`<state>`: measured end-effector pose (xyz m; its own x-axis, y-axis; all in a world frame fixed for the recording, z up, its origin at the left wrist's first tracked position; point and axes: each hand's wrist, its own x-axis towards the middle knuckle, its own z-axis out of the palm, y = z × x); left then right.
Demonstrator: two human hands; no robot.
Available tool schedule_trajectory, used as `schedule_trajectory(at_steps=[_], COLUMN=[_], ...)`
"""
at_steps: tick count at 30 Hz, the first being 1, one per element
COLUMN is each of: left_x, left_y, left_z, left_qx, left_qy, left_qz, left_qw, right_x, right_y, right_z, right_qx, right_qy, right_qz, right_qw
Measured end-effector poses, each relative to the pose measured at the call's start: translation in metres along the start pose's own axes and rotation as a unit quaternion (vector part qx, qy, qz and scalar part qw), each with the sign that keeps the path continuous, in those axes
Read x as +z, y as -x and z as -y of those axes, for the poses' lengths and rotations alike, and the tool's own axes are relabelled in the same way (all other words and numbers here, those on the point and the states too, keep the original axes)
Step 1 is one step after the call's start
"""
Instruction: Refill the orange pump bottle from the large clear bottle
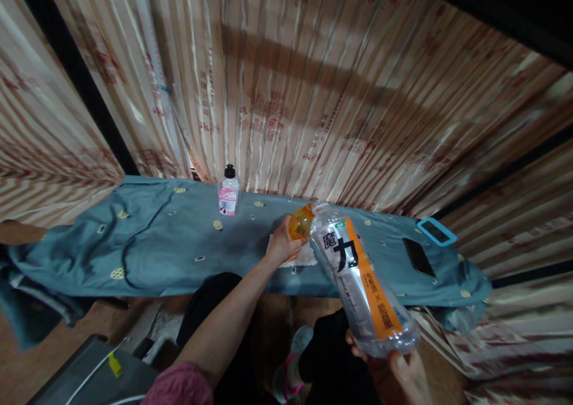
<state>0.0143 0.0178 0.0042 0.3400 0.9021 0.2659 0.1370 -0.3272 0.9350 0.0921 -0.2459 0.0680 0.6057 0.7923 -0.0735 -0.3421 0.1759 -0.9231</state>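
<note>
My left hand (pixel 283 243) is closed around a small see-through orange container (pixel 301 221), whose exact kind I cannot make out. My right hand (pixel 398 369) grips a large clear plastic bottle (pixel 362 280) near its base. This bottle carries an orange and black label and leans with its neck toward the upper left. Its mouth meets the rim of the orange container; whether it touches or just overlaps, I cannot tell. Beneath my left hand lies a white sheet (pixel 307 257), partly covered by the hand.
A grey-green patterned cloth (pixel 161 238) covers the narrow table. A black-capped bottle with a pink label (pixel 228 196) stands near the back. On the right lie a dark phone (pixel 419 257) and a blue-framed object (pixel 436 232). Patterned curtains (pixel 268 107) hang behind.
</note>
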Motion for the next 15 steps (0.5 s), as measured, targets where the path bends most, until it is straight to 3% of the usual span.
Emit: schedule_trajectory(at_steps=[15], left_x=[0.0], left_y=[-0.0035], left_z=[-0.0003], left_qx=[-0.002], left_qy=[0.006], left_qz=[-0.003], left_qw=[1.0], right_x=[0.0096], right_y=[0.0044], right_z=[0.0042], right_qx=[0.006], right_qy=[0.022], right_qz=[-0.003], right_qw=[1.0])
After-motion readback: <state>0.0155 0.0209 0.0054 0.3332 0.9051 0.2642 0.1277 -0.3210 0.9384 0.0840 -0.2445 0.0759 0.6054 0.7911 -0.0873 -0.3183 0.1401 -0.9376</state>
